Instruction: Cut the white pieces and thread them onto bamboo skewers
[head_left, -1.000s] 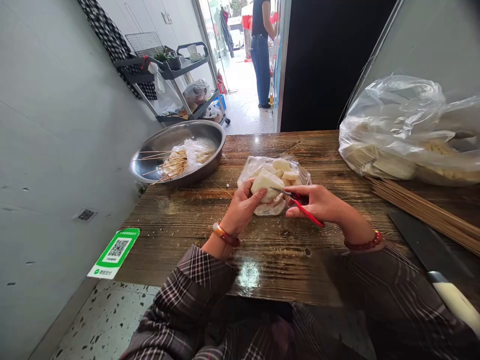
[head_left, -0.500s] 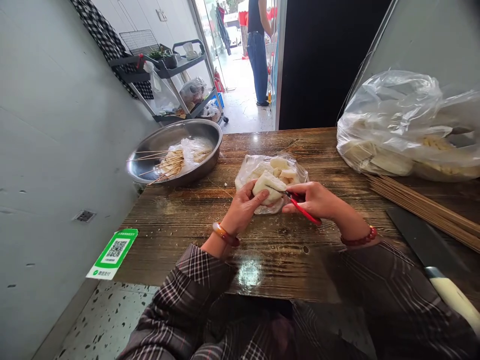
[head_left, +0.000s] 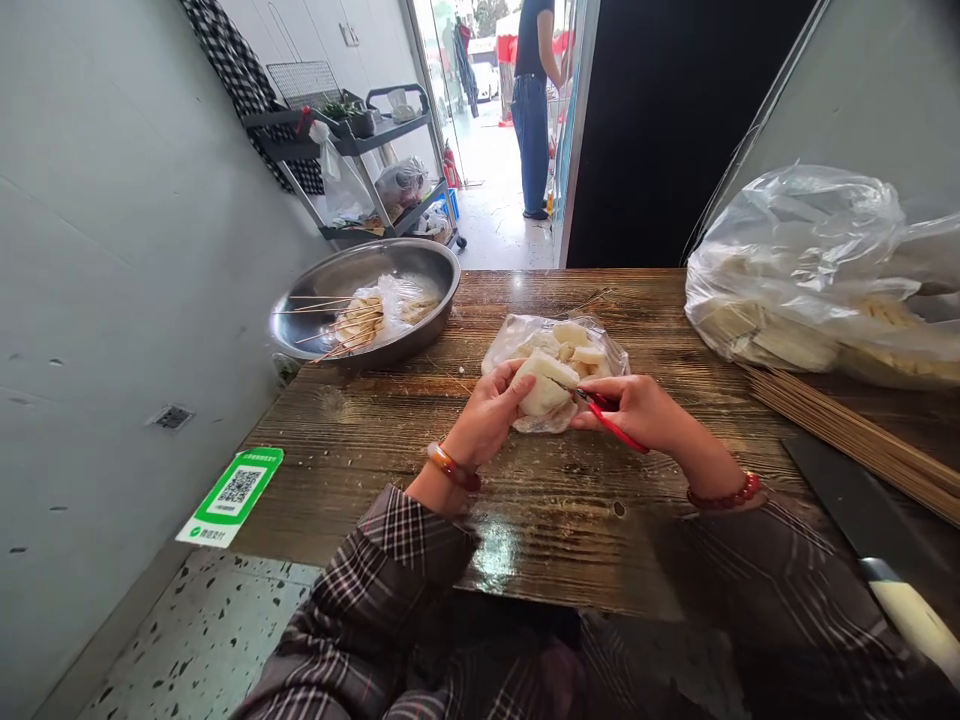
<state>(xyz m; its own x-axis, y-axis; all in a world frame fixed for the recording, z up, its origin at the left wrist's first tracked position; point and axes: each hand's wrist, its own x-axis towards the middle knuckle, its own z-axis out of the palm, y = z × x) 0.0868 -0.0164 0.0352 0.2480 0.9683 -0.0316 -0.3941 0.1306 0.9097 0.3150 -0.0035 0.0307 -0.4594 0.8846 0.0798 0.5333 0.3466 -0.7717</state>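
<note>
My left hand [head_left: 491, 412] grips a pale, whitish piece of food [head_left: 541, 390], thumb on its near face; its exact kind I cannot make out. My right hand [head_left: 634, 410] is closed on red-handled scissors [head_left: 616, 430], whose blades reach into a slit in the food's right side. Beneath and behind both hands lies a clear plastic bag [head_left: 499, 342] with several more pale pieces [head_left: 589, 356] in it or on it.
A steel basin [head_left: 442, 290] with skewered food stands at the back left. On the right are a large plastic bag [head_left: 817, 240], a bundle of wooden skewers [head_left: 847, 430] and a cleaver [head_left: 862, 510]. A green QR card [head_left: 232, 497] hangs by the left edge. A person [head_left: 532, 120] stands in the doorway.
The whole view has shifted slightly, so things appear a little further right and lower. Both hands keep their hold, with the scissor blades still in the food's slit.
</note>
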